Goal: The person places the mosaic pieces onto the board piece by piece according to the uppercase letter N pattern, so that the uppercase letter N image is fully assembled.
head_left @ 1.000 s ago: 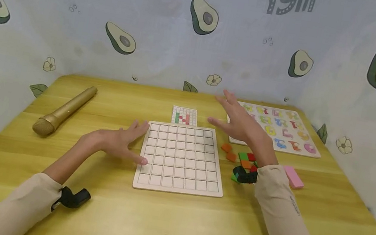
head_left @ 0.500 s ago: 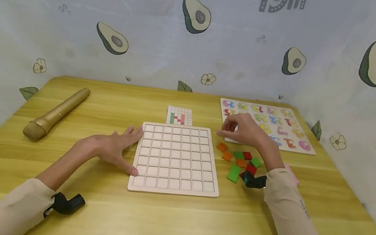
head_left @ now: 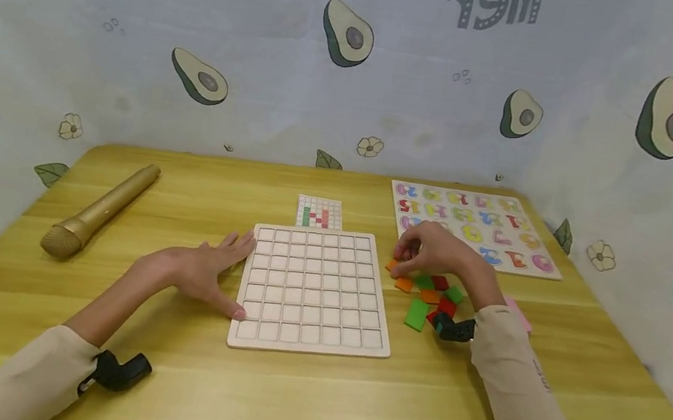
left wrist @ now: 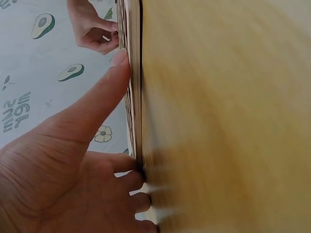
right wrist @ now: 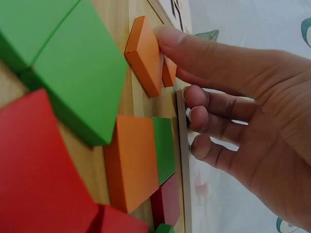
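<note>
A pale wooden grid board [head_left: 312, 288] lies in the middle of the table. My left hand [head_left: 200, 272] rests at its left side, fingers spread, thumb tip on the lower left border. The left wrist view shows this thumb [left wrist: 99, 99] and the fingertips along the board's edge. To the right of the board, my right hand [head_left: 434, 248] pinches an orange square tile [head_left: 391, 265] between thumb and index finger. In the right wrist view that orange tile [right wrist: 169, 73] is partly hidden behind a nearer one; the other fingers are curled.
Green tiles [head_left: 416, 314], red tiles [head_left: 447, 306] and more orange ones lie loose by the right hand. A small pattern card [head_left: 319, 213] sits behind the board. A number puzzle [head_left: 475, 227] is at back right, a pink block [head_left: 519, 313] near the right cuff, a gold microphone [head_left: 100, 210] left.
My right hand has come down from above the puzzle's left side to the orange tiles, its spread fingers closing into a pinch. The left hand stays at the board, its thumb slightly lower.
</note>
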`<state>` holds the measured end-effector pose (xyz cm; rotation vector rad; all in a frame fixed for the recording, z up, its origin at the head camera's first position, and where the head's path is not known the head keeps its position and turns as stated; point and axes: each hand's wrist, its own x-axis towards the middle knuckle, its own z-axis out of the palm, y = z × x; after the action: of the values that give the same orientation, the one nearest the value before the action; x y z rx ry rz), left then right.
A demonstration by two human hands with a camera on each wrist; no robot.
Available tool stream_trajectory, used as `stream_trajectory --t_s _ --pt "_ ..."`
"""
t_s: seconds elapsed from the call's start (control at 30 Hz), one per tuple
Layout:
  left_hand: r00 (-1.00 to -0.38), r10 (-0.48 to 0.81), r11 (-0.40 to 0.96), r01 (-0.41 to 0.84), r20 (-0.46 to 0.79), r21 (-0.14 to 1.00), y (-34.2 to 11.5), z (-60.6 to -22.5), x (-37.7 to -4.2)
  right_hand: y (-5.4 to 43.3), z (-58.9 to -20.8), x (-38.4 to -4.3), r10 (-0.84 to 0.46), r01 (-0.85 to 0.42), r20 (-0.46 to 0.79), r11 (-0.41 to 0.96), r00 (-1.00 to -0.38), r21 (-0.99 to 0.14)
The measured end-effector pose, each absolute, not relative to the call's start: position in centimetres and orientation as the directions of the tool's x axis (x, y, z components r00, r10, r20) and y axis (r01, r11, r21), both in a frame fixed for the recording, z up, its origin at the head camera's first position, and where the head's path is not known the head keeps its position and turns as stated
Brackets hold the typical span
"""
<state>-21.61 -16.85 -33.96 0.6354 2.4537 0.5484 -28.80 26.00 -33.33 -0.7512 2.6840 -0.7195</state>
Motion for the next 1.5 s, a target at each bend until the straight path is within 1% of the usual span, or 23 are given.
stream_trajectory --t_s 0.13,0.37,0.47,0.67,0.87,1.0,1.17,1.37,1.5 --pt "-0.741 0.542 0.805 0.323 -0.397 0.498 -16.7 -34.0 -21.7 26.1 -33.1 -28.6 -0.530 -0.406 -0.129 0.763 -0.838 -0.503" --pt "-0.735 0.552 0.799 0.332 -0.394 0.501 -16.4 -34.2 -21.9 26.1 -33.0 -28.2 -0.537 -0.406 -0.146 0.765 -0.831 -0.501" --pt "-0.726 0.568 0.790 0.349 -0.387 0.504 -16.2 -34.3 -22.0 26.3 -33.0 -27.9 -0.520 -0.394 -0.155 0.780 -0.840 -0.487" --pt "-0.718 0.569 0.794 0.354 -0.401 0.494 -15.5 -34.3 -22.2 26.7 -33.1 -27.5 -0.519 -0.404 -0.132 0.780 -0.845 -0.477" --pt "-0.728 0.556 0.803 0.344 -0.402 0.487 -15.8 -34.1 -22.1 26.6 -32.9 -27.8 -0.539 -0.423 -0.091 0.744 -0.837 -0.518" --pt "-0.737 0.548 0.806 0.337 -0.397 0.487 -16.2 -34.2 -22.1 25.8 -32.6 -28.2 -0.558 -0.457 -0.034 0.712 -0.829 -0.533" --pt "-0.748 0.528 0.815 0.315 -0.401 0.486 -16.8 -34.1 -22.0 24.3 -32.5 -28.7 -0.573 -0.474 0.026 0.649 -0.819 -0.595" --pt "-0.748 0.532 0.807 0.308 -0.396 0.504 -16.9 -34.0 -21.8 22.8 -32.7 -28.6 -0.596 -0.467 0.033 0.592 -0.802 -0.656" --pt "-0.751 0.529 0.810 0.306 -0.396 0.501 -16.9 -34.0 -21.8 21.8 -32.8 -28.5 -0.626 -0.475 0.033 0.556 -0.779 -0.682"
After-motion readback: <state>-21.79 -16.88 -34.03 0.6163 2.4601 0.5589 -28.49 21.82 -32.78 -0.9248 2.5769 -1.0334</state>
